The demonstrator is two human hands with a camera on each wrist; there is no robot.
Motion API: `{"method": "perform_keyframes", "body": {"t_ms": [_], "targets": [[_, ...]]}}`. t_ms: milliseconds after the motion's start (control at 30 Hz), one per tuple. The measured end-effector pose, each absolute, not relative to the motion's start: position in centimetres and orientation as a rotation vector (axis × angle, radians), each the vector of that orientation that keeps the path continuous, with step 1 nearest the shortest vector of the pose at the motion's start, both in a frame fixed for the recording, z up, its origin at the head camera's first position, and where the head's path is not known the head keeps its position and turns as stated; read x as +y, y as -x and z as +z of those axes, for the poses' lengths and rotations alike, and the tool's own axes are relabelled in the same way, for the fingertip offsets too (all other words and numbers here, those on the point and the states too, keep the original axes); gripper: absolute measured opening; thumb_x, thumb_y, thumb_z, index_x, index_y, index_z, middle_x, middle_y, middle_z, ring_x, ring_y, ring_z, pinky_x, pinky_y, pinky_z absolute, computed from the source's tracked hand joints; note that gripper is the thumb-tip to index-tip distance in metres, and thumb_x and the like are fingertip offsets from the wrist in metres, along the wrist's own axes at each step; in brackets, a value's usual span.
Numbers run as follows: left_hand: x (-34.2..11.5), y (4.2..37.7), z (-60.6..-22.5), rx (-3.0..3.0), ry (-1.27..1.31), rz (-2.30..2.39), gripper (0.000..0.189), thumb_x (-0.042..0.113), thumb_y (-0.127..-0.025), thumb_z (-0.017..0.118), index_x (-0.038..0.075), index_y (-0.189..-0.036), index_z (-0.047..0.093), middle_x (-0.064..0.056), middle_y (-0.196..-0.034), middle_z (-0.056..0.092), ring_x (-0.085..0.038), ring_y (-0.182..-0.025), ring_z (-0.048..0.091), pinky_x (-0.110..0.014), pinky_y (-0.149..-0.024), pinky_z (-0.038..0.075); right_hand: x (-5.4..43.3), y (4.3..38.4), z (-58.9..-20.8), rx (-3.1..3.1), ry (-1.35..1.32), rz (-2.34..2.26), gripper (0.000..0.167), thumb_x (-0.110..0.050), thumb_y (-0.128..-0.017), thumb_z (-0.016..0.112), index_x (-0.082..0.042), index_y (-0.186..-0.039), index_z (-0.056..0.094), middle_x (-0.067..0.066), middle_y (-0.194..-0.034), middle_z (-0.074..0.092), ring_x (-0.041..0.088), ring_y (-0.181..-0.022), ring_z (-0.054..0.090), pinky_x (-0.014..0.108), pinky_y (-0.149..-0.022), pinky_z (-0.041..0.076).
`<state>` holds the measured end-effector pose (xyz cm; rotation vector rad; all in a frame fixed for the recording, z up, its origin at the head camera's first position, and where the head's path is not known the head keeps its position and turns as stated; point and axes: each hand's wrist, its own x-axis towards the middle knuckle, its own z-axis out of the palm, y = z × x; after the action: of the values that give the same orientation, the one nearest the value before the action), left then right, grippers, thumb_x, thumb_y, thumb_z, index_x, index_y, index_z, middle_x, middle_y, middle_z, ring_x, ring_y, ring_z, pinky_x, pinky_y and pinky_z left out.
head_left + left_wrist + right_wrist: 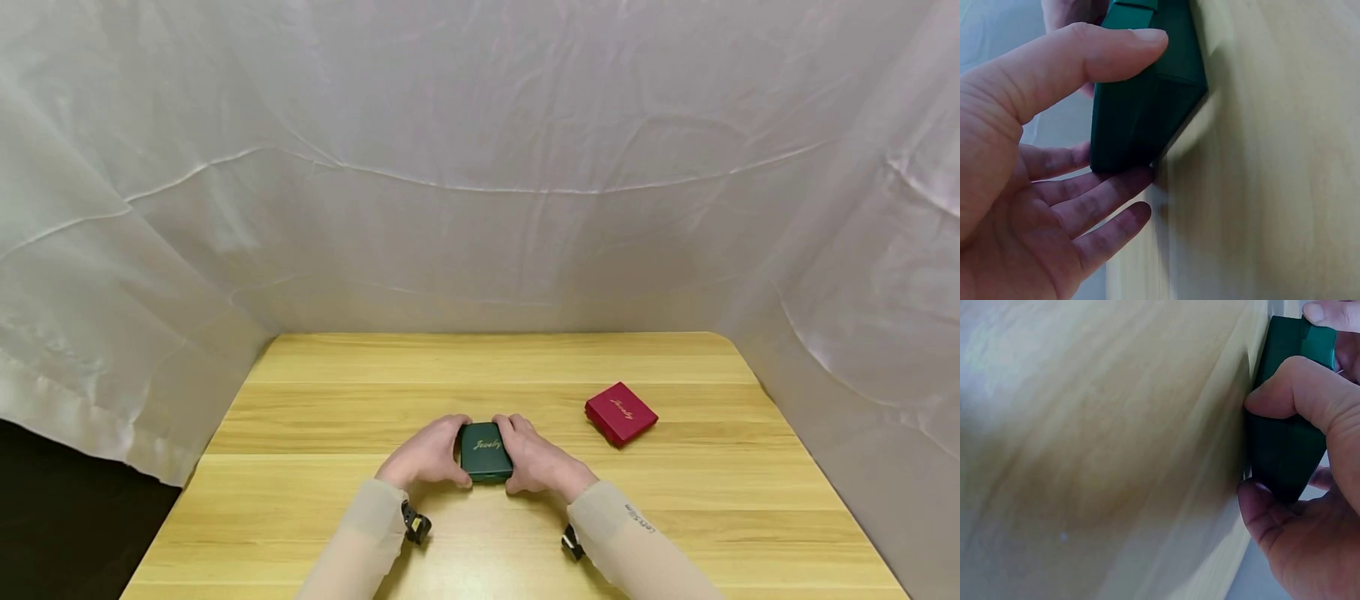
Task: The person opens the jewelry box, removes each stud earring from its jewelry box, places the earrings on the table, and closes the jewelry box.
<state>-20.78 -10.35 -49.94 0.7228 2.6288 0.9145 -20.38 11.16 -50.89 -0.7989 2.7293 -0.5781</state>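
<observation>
A small dark green jewelry box (483, 452) with gold "Jewelry" lettering on its lid sits at the middle of the table, lid down flat. My left hand (429, 454) holds its left side, thumb at the near corner and fingertips toward the far one. From the right, my right hand (538, 458) grips it likewise with thumb and fingers. In the left wrist view, the left thumb (1116, 53) lies across the green box (1122, 122). The right wrist view shows the right thumb (1275, 394) bent against the box (1282, 453).
A red jewelry box (621, 414) with gold lettering lies turned at an angle, farther back on the right. The wooden table (337, 417) is bordered by white cloth (480, 250) at the back and sides.
</observation>
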Motion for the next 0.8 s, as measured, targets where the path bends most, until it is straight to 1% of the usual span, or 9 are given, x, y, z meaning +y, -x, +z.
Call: {"method": "perform_keyframes", "body": {"t_ms": [100, 300, 500, 667, 800], "targets": [[-10.27, 20.67, -50.04, 2.641, -0.73, 0.906, 0.087, 0.016, -0.059, 0.092, -0.001, -0.133, 0.05, -0.006, -0.115, 0.058, -0.018, -0.098, 0.056, -0.038, -0.092, 0.047, 11.31, 20.44, -50.95, 2.724, 0.793, -0.599, 0.101, -0.011, -0.061, 0.09, -0.004, -0.143, 0.032, 0.014, -0.128, 0.044, 0.024, -0.112, 0.046, 0.039, -0.097, 0.044], [-10.28, 20.57, -50.4, 2.682, -0.72, 0.881, 0.097, 0.019, -0.06, 0.092, -0.004, -0.142, 0.044, -0.011, -0.124, 0.055, -0.021, -0.105, 0.056, -0.04, -0.094, 0.046, 11.47, 20.63, -51.06, 2.719, 0.81, -0.629, 0.1, -0.01, -0.061, 0.09, -0.004, -0.143, 0.033, 0.013, -0.13, 0.042, 0.023, -0.113, 0.045, 0.04, -0.098, 0.044], [-10.33, 20.42, -50.52, 2.698, -0.701, 0.909, 0.092, 0.019, -0.059, 0.093, 0.0, -0.138, 0.049, -0.008, -0.123, 0.055, -0.02, -0.102, 0.056, -0.04, -0.092, 0.047, 11.5, 20.76, -51.02, 2.72, 0.833, -0.613, 0.102, -0.013, -0.061, 0.09, -0.003, -0.144, 0.032, 0.013, -0.13, 0.043, 0.023, -0.114, 0.045, 0.04, -0.099, 0.043], [-10.32, 20.3, -50.51, 2.708, -0.702, 0.92, 0.093, 0.019, -0.058, 0.094, -0.001, -0.137, 0.049, -0.008, -0.125, 0.055, -0.02, -0.104, 0.055, -0.039, -0.093, 0.047, 11.49, 20.74, -51.01, 2.722, 0.843, -0.59, 0.103, -0.014, -0.062, 0.09, -0.002, -0.145, 0.031, 0.013, -0.129, 0.044, 0.023, -0.113, 0.045, 0.039, -0.099, 0.042], [-10.33, 20.19, -50.55, 2.717, -0.698, 0.931, 0.093, 0.018, -0.057, 0.094, 0.001, -0.137, 0.049, -0.006, -0.124, 0.055, -0.019, -0.104, 0.055, -0.039, -0.093, 0.047, 11.45, 20.75, -50.98, 2.727, 0.855, -0.573, 0.104, -0.015, -0.061, 0.09, -0.002, -0.145, 0.03, 0.013, -0.128, 0.045, 0.023, -0.112, 0.046, 0.039, -0.099, 0.043]]}}
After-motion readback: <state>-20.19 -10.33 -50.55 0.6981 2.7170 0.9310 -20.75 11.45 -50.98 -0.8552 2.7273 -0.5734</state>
